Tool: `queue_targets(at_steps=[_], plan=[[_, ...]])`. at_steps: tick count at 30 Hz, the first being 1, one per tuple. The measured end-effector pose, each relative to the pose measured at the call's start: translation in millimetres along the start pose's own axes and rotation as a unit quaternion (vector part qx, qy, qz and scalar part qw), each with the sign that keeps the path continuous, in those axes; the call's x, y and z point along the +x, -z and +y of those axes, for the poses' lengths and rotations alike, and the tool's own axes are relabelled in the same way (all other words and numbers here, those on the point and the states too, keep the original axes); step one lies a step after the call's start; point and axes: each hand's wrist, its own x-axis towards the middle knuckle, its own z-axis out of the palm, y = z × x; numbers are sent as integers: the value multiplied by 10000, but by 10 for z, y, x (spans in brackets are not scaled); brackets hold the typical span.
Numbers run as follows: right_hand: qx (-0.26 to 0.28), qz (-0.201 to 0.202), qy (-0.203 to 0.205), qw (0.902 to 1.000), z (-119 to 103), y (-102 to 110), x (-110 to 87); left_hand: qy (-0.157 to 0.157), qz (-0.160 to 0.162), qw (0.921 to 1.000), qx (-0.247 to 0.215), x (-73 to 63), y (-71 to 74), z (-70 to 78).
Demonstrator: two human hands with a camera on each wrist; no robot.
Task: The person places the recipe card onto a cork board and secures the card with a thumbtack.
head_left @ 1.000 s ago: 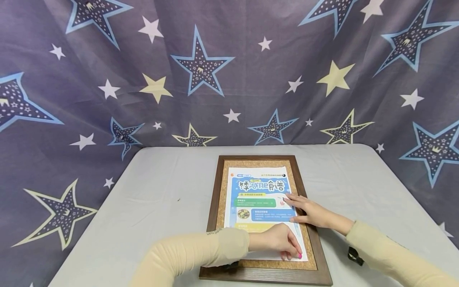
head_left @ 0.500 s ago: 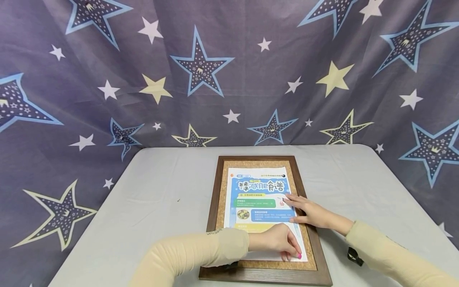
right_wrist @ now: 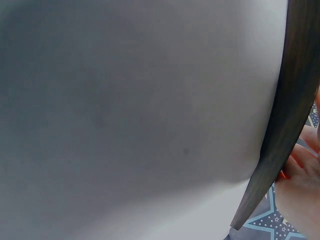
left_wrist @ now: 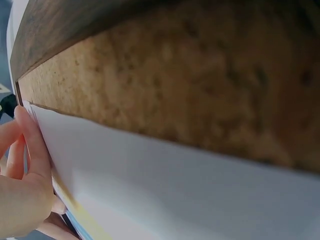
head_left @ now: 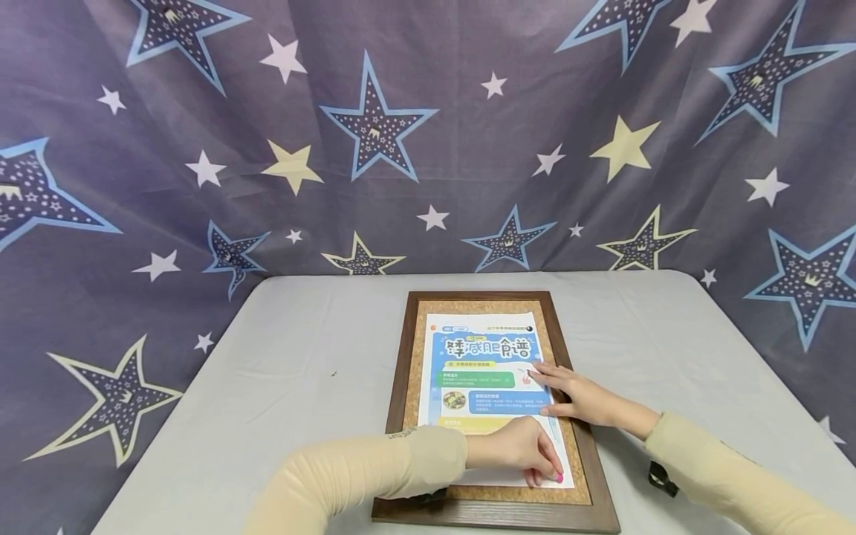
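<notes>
A printed poster sheet lies on a cork board with a dark wooden frame. At the sheet's near right corner my left hand pinches a small pink pushpin between thumb and finger; its point is hidden. My left forearm covers the near left part of the sheet. My right hand rests on the sheet's right edge with extended fingers, its heel over the frame. In the left wrist view, the left hand is at the corner of the white sheet, beside bare cork.
An orange round-headed pin sits at the sheet's far left corner and a black pin at its far right corner. The board lies on a table with a pale grey cloth. Behind it hangs a star-patterned curtain.
</notes>
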Motion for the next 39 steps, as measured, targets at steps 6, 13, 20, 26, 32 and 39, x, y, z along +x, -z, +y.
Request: queue_targets(at_steps=[6, 13, 20, 26, 32, 39], plan=[[-3, 38, 17, 10000, 7, -6, -1, -140, 10, 9986, 502, 15, 14, 3], [19, -16, -19, 10000, 6, -9, 6, -233, 57, 9965, 803, 18, 21, -7], [62, -17, -6, 10000, 7, -4, 14, -315, 127, 9960, 829, 30, 16, -31], [61, -25, 4, 10000, 15, -4, 16, -387, 135, 9939, 1026, 36, 25, -33], [49, 12, -2, 10000, 22, -6, 10, -436, 91, 9901, 1334, 23, 43, 4], [-18, 68, 65, 10000, 17, -14, -1, -446, -228, 9932, 1048, 35, 71, -12]])
